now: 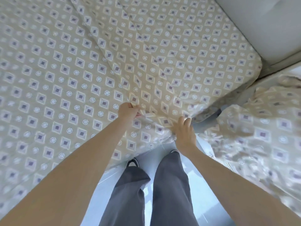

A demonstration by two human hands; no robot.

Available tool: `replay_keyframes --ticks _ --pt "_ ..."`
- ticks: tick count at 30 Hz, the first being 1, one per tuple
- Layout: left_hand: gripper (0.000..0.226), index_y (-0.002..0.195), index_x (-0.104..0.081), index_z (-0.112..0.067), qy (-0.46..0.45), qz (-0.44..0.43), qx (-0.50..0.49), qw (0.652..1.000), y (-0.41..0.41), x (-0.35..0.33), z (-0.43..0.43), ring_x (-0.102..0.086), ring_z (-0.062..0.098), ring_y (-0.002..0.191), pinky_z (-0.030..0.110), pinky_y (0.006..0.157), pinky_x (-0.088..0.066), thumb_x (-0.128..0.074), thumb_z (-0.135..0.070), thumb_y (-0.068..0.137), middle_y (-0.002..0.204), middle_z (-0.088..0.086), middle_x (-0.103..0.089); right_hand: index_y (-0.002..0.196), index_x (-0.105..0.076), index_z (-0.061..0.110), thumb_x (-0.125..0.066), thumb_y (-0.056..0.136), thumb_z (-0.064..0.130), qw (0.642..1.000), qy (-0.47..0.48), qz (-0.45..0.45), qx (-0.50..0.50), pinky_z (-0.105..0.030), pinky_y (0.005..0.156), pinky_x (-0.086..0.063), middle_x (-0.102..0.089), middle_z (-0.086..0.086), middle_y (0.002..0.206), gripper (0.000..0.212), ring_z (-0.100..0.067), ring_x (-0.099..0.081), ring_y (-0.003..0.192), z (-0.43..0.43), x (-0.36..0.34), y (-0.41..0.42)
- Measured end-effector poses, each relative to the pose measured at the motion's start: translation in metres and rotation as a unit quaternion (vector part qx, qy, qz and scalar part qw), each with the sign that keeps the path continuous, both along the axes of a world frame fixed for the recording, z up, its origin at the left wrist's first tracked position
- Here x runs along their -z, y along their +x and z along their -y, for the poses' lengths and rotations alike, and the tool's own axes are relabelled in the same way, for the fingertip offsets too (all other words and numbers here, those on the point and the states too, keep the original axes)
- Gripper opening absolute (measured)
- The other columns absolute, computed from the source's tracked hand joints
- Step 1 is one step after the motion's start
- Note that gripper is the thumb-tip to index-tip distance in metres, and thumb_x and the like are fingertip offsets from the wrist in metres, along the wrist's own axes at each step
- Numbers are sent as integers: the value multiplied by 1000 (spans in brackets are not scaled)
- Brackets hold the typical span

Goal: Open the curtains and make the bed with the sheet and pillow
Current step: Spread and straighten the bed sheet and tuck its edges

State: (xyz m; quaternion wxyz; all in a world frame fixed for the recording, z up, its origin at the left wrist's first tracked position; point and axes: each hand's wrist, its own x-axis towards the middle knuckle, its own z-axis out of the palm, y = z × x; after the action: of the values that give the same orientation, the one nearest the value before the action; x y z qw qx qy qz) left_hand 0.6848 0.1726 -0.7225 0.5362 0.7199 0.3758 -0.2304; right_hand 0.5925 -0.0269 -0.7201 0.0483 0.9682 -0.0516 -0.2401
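Overhead view at the edge of a bed (256,67), near one corner. Sheet (81,70), beige with a diamond print, spread across the mattress, creased in long diagonal folds running toward that corner. Left hand (129,110) clenched on a small pinch of sheet on top, just in from the edge. Right hand (184,128) beside it, fingers curled into a bunched gather at the edge, close to the corner. Matching cloth (260,136) heaped at right, apart from the bed; pillow or spare sheet, not distinguishable. Pale glossy floor (203,185) below. Curtains out of view.

Probably light, limp, fairly slick fabric: no stiffness, easily dragged, prone to wrinkling and to sliding off the corner once let go. Best taken at hem and corner, hands well apart, drawn taut and flat rather than tugged from a mid-panel pinch.
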Motion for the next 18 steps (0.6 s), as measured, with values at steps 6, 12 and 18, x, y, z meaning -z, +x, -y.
replay_keyframes --ticks 6,12,18 --pt "37 59 -41 -12 10 19 -1 1000 -19 10 -18 -57 5 32 31 69 -54 -60 -11 91 41 -5 -57 126 -38 11 -55 86 7 986 91 -115 77 -29 77 -43 -47 -6 122 44 -26 -45 118 -24 12 -46" --pt "35 63 -38 -15 40 21 14 999 -33 29 -34 -60 13 47 29 64 -56 -58 -13 91 63 3 -51 132 -35 12 -55 89 8 985 96 -143 28 -32 83 -46 -47 -7 125 47 -27 -48 118 -59 29 -79" --pt "24 70 -48 -14 18 -68 71 995 -48 49 -43 -60 26 77 36 86 -54 -52 -13 94 72 7 -56 141 -31 18 -47 93 31 961 144 -231 48 -40 99 -37 -44 -8 134 52 -28 -41 127 -59 44 -89"
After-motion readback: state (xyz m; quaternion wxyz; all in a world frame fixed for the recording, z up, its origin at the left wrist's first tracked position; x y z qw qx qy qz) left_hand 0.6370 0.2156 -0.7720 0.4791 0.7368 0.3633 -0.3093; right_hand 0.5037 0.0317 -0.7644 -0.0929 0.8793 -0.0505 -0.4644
